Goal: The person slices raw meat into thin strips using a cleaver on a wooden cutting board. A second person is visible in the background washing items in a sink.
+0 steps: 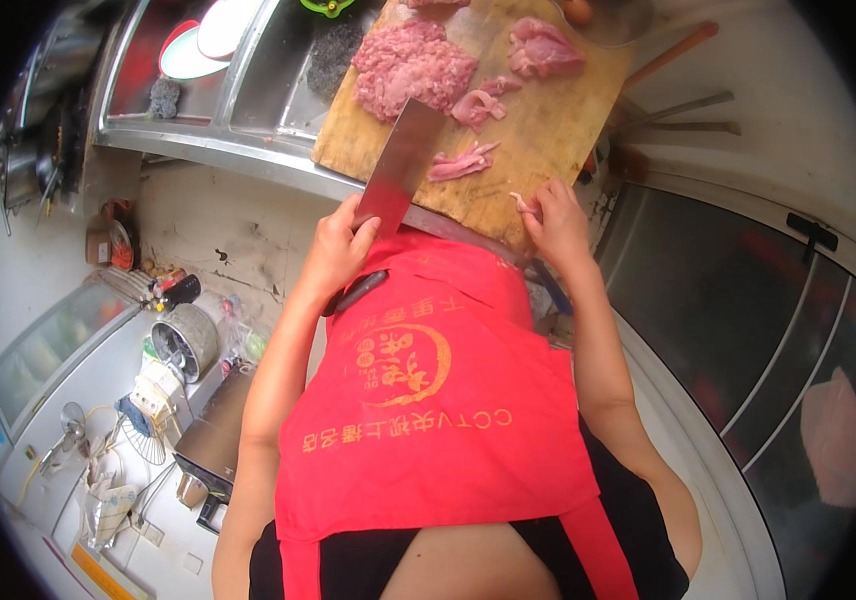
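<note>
My left hand (pixel 339 246) is closed around the handle end of a broad cleaver (pixel 407 161), whose blade lies over the near left part of a wooden cutting board (pixel 548 142). In my right hand (pixel 559 225), above the board's near right edge, a small strip of raw meat (pixel 524 204) is pinched between the fingers. Strips of raw meat (pixel 464 163) lie just right of the blade. Beyond the blade is a heap of chopped raw meat (pixel 413 67). A small curled piece (pixel 479 109) and a larger raw chunk (pixel 543 46) lie to its right.
Left of the board is a steel sink (pixel 278 82) with dark scouring mesh (pixel 334 60) in it. Bowls (pixel 199 49) and a grey scrubber (pixel 165 97) sit farther left. A bowl with eggs (pixel 604 19) stands at the board's far right. A sliding glass door (pixel 728 300) is on the right.
</note>
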The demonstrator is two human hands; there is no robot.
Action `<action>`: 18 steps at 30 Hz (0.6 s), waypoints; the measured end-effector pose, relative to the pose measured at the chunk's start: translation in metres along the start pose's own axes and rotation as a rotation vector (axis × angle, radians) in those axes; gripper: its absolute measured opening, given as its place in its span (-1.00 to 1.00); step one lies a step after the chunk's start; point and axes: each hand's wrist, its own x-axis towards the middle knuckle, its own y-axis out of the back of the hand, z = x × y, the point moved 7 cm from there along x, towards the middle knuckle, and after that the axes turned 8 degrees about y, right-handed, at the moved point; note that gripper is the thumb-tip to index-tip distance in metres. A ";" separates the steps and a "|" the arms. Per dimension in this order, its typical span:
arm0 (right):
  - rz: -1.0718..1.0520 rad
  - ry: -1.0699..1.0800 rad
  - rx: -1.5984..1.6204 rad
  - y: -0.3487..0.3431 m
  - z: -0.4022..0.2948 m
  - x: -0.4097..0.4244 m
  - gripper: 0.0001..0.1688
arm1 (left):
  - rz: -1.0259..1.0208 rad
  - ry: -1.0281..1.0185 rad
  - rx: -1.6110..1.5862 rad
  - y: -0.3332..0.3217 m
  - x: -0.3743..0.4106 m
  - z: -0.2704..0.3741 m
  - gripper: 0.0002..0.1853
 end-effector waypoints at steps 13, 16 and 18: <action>-0.076 0.093 0.638 -0.007 -0.053 0.035 -0.80 | -0.002 -0.002 0.007 -0.005 0.001 0.002 -0.81; -0.031 0.103 0.562 -0.021 -0.043 0.041 -0.79 | -0.004 0.002 0.000 -0.005 0.000 0.003 -0.80; 0.006 0.078 0.466 -0.028 -0.028 0.041 -0.78 | 0.005 0.016 0.003 -0.003 -0.002 0.005 -0.80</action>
